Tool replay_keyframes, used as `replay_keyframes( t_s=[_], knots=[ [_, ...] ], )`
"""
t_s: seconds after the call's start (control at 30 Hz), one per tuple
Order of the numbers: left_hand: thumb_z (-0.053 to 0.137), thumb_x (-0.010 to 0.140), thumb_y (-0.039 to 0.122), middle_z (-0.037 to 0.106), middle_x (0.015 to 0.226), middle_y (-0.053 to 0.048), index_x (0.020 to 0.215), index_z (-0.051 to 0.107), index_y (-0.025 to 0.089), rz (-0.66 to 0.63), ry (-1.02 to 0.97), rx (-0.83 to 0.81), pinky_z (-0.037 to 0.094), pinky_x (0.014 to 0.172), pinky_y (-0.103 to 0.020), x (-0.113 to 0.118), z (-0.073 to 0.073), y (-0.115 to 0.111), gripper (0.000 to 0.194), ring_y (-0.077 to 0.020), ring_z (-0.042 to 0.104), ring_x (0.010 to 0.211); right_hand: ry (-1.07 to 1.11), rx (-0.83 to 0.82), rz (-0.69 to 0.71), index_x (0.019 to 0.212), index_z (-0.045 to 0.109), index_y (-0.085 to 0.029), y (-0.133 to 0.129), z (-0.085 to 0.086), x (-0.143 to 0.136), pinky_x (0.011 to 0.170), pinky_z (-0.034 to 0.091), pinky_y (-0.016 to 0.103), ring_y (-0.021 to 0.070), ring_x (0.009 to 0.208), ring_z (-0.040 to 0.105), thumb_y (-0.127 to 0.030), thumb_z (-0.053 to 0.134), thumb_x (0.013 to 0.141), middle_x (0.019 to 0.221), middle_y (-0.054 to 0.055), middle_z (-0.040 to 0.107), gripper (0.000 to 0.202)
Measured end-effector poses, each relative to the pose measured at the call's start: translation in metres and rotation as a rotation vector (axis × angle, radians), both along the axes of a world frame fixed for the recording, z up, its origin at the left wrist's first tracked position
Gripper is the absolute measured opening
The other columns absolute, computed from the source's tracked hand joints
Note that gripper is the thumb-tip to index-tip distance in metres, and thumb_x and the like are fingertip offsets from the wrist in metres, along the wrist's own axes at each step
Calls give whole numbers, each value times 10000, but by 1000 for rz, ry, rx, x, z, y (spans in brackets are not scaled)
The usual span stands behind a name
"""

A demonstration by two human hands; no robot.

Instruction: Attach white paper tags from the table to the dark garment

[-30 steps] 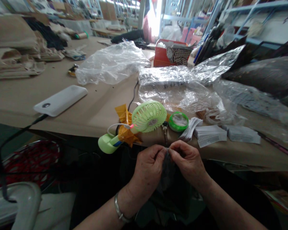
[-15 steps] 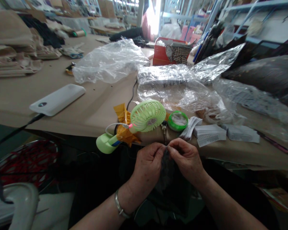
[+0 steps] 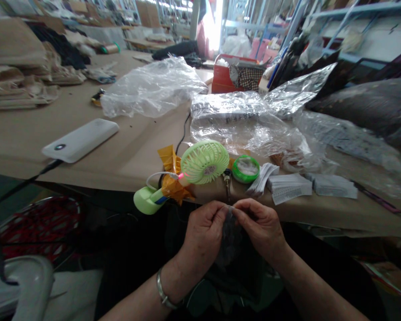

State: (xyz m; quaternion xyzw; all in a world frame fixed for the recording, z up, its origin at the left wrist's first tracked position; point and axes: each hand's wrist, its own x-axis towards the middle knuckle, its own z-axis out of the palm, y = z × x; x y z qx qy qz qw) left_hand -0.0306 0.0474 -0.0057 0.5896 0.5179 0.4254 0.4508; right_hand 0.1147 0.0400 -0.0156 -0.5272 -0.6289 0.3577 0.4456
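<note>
My left hand (image 3: 207, 232) and my right hand (image 3: 259, 225) meet in front of the table edge, thumbs and fingertips pinched together. Between them hangs a thin, see-through piece like plastic film (image 3: 230, 238), dark and hard to make out below the fingers. Both hands are closed on its top edge. Just beyond the fingertips, a small metal rod with a dark knob (image 3: 227, 178) sticks out at the table edge. A green handheld fan (image 3: 204, 162), taped to the edge with brown tape (image 3: 175, 185), stands to the left of it.
Right of the rod are a green round tub (image 3: 245, 169) and stacks of white labels (image 3: 289, 187). Clear plastic bags (image 3: 153, 89) lie farther back. A white power bank (image 3: 82, 140) with a black cable sits at left. A pink-handled tool (image 3: 381, 200) lies far right.
Both hands have drawn slightly down, away from the metal rod, still pinching the film. The fingertips now sit a little apart from the rod. Other things stay put.
</note>
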Motion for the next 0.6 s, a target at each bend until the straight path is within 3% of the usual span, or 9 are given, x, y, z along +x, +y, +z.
replay_keyframes(
  t_s=[0.1,0.17,0.3,0.47,0.6],
  knots=[
    [523,832,231,650,614,17,710,683,173,-20,41,-41,431,546,-192,-3,-7,-6,209,-119,581,584,-158,122,6,887,630,-201,-10,5,13,594,454,197,100,626,590,-222,597,842,714,-24,641,59],
    [539,818,237,711,725,-4,800,711,184,-23,66,-61,471,620,-215,-4,-14,-8,181,-146,635,676,-308,265,-34,862,618,-201,-13,9,25,634,452,218,111,669,589,-193,588,848,742,-12,636,34],
    [580,778,240,749,929,-43,921,724,195,-8,106,-118,491,789,-282,-3,-26,-10,208,-205,673,877,-642,505,-243,790,619,-196,-6,16,50,759,419,330,177,770,552,-237,624,826,755,21,606,55],
    [598,761,233,754,809,-52,797,737,195,-56,88,-222,495,731,-289,4,-27,-16,148,-219,684,790,-860,523,-357,822,651,-199,11,12,56,858,348,408,239,875,535,-365,663,781,822,50,615,171],
    [606,753,221,751,779,-50,776,734,193,-41,44,-258,488,705,-282,6,-28,-19,133,-220,679,765,-888,526,-361,776,645,-203,14,8,48,860,320,393,220,847,522,-292,614,813,784,38,607,100]
  ],
)
